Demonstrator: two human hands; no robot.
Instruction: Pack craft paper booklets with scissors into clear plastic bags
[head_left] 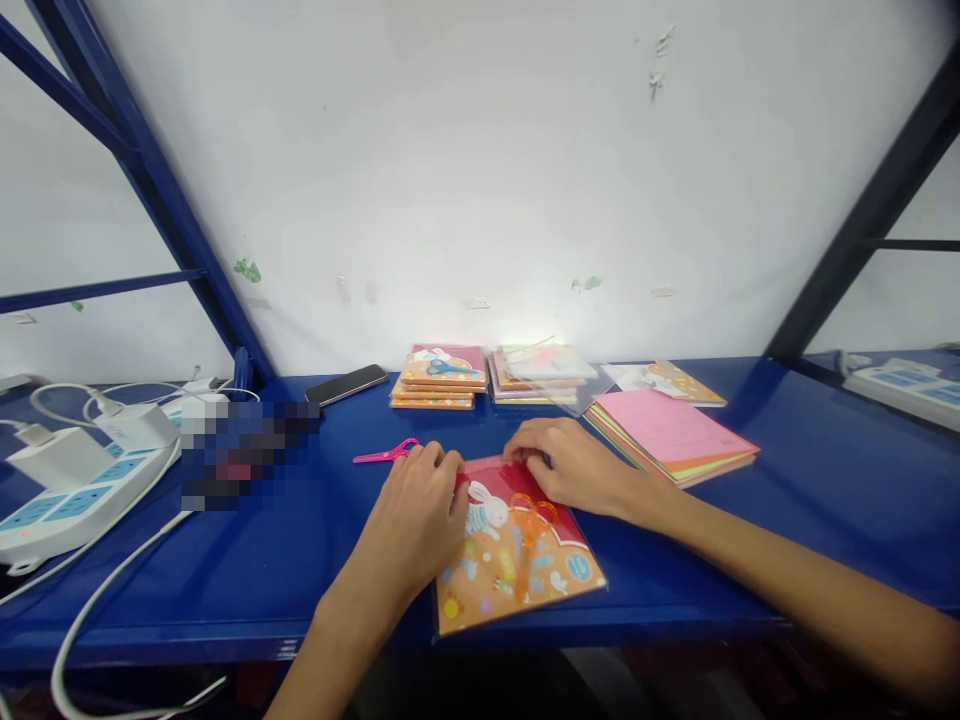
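Observation:
A craft paper packet (517, 570) in a clear plastic sleeve lies at the blue shelf's front edge, its near corner reaching past it. The cover is orange and red with a white rabbit, and orange scissors (529, 540) show under the plastic. Curled around the packet's upper left edge is my left hand (424, 510), its fingertips partly hidden. My right hand (574, 465) pinches the top edge near the right corner. Pink scissors (386, 454) lie just beyond my left hand.
Two stacks of similar packets, the left stack (439, 378) and right stack (536, 375), stand by the wall. Coloured paper (671, 435) and an opened booklet (682, 383) lie right. Left are a phone (346, 384), a power strip (75, 505) with cables, and a blurred-out patch.

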